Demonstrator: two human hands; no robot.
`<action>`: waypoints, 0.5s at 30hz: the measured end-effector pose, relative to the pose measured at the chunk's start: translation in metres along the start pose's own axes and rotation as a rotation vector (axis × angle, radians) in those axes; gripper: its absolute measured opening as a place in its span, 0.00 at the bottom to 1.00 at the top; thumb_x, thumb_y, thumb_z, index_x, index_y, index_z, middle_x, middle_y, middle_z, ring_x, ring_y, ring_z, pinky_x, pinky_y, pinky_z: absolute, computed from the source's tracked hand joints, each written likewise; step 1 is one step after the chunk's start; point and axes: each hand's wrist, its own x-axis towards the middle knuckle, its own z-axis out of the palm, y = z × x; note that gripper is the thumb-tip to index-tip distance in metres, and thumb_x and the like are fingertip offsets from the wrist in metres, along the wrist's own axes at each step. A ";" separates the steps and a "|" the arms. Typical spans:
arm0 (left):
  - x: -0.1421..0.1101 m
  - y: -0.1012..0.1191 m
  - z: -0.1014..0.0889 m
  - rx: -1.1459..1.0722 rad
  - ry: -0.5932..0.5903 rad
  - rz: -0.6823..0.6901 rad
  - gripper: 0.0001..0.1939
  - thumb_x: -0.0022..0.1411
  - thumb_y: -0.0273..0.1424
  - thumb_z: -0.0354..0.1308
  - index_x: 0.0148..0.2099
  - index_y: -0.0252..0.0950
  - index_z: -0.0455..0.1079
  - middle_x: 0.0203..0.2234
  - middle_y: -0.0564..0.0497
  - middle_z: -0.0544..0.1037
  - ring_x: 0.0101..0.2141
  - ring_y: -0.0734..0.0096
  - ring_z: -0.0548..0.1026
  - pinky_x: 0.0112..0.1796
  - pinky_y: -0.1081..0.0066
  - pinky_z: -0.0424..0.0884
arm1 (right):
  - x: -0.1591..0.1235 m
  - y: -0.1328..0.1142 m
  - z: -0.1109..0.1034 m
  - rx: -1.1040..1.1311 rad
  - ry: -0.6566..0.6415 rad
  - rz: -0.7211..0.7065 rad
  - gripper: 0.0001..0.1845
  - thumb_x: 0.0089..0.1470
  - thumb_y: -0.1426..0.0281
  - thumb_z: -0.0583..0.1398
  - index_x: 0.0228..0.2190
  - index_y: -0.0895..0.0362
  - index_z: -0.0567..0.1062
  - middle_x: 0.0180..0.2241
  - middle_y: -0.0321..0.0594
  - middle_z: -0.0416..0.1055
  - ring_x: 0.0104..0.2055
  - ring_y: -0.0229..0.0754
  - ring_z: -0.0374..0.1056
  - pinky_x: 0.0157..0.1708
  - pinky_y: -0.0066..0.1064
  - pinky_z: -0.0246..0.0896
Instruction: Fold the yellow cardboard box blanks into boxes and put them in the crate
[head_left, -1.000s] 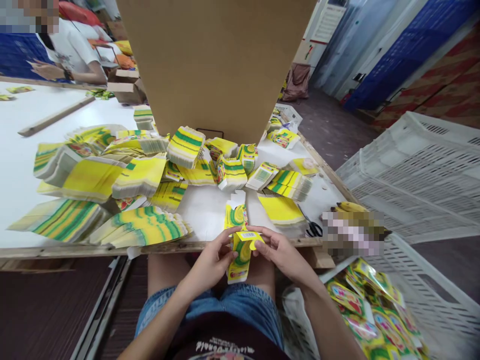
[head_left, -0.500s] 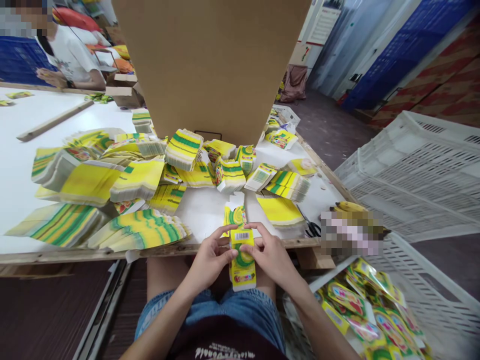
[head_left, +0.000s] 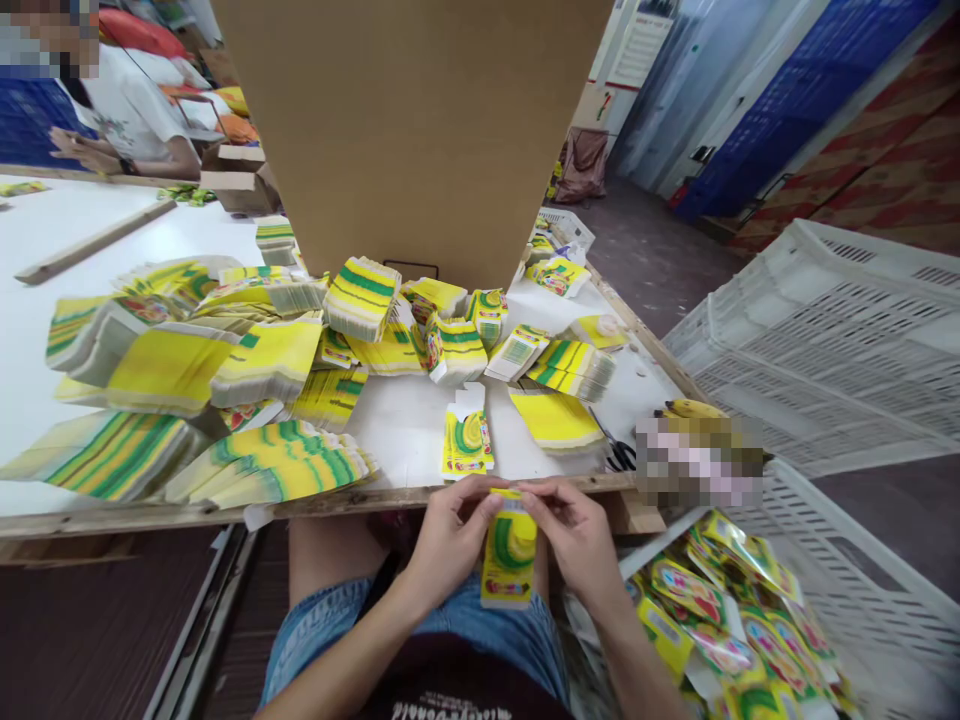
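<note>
We hold the yellow carton (head_left: 510, 565) upright over our lap, just off the near edge of the table (head_left: 405, 420), its top end pinched narrowly between the thumb and fingers of our left hand (head_left: 448, 530) and our right hand (head_left: 581, 530). Taking that carton as the clock's centre, an open carton (head_left: 466, 437) lies flat at eleven o'clock, near our fingertips. Scissors (head_left: 621, 455) rest at two o'clock, and a white crate (head_left: 862, 565) with glossy packets (head_left: 742, 625) stands at three. A fanned carton stack (head_left: 274, 460) spreads at ten, and a big cardboard box (head_left: 420, 130) rises at twelve.
</note>
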 end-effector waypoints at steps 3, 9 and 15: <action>0.014 -0.015 -0.006 0.244 -0.033 0.094 0.22 0.62 0.37 0.55 0.57 0.38 0.67 0.54 0.43 0.73 0.56 0.56 0.68 0.57 0.56 0.60 | -0.010 0.003 -0.067 -0.481 0.293 -0.085 0.19 0.51 0.52 0.60 0.31 0.54 0.78 0.34 0.47 0.74 0.38 0.53 0.68 0.41 0.46 0.61; 0.037 -0.047 -0.025 0.539 0.028 0.081 0.21 0.60 0.33 0.56 0.55 0.34 0.69 0.57 0.37 0.69 0.61 0.52 0.61 0.61 0.45 0.43 | 0.001 0.019 -0.083 -0.706 0.258 -0.152 0.21 0.51 0.50 0.58 0.33 0.53 0.80 0.35 0.50 0.74 0.39 0.57 0.67 0.44 0.50 0.58; 0.029 -0.045 -0.028 0.513 0.007 0.106 0.21 0.60 0.32 0.56 0.56 0.38 0.68 0.55 0.41 0.71 0.59 0.56 0.65 0.61 0.47 0.47 | 0.051 0.041 0.046 -0.459 0.116 -0.060 0.10 0.50 0.64 0.61 0.34 0.55 0.77 0.34 0.48 0.75 0.41 0.54 0.68 0.44 0.41 0.59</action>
